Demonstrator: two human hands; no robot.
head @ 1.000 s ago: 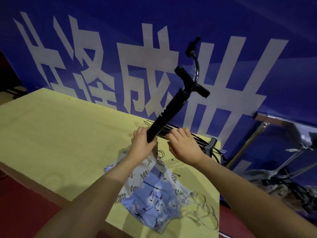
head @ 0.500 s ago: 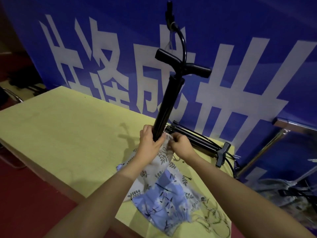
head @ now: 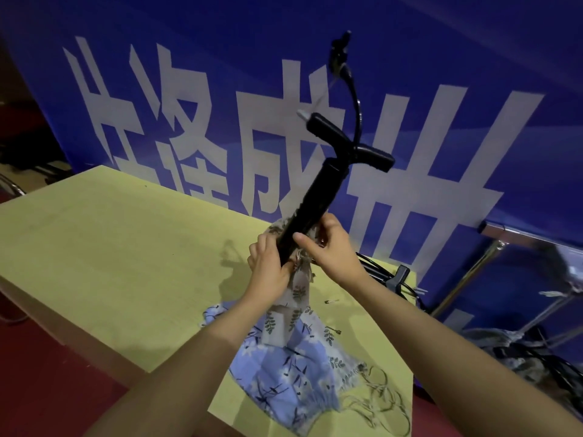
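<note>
A black hand pump (head: 315, 197) with a T-handle and a curved hose stands tilted to the right above the yellow table (head: 110, 247). Its lower end sits inside a blue and white leaf-print cloth bag (head: 284, 351) that trails down onto the table. My left hand (head: 268, 266) grips the pump's lower barrel together with the bag's mouth. My right hand (head: 328, 247) holds the cloth against the barrel from the right, thumb across the pump. The pump's foot is hidden in the bag.
Other black pumps (head: 391, 275) lie at the table's far edge. Two small metal needles (head: 331, 301) lie beside the bag, and loose cords (head: 381, 398) at its near end. A blue banner (head: 473, 89) hangs behind; metal stands (head: 536, 313) are at right.
The pump has been lifted and now leans further right. Both hands have risen along the barrel, drawing the bag's mouth up round it.
</note>
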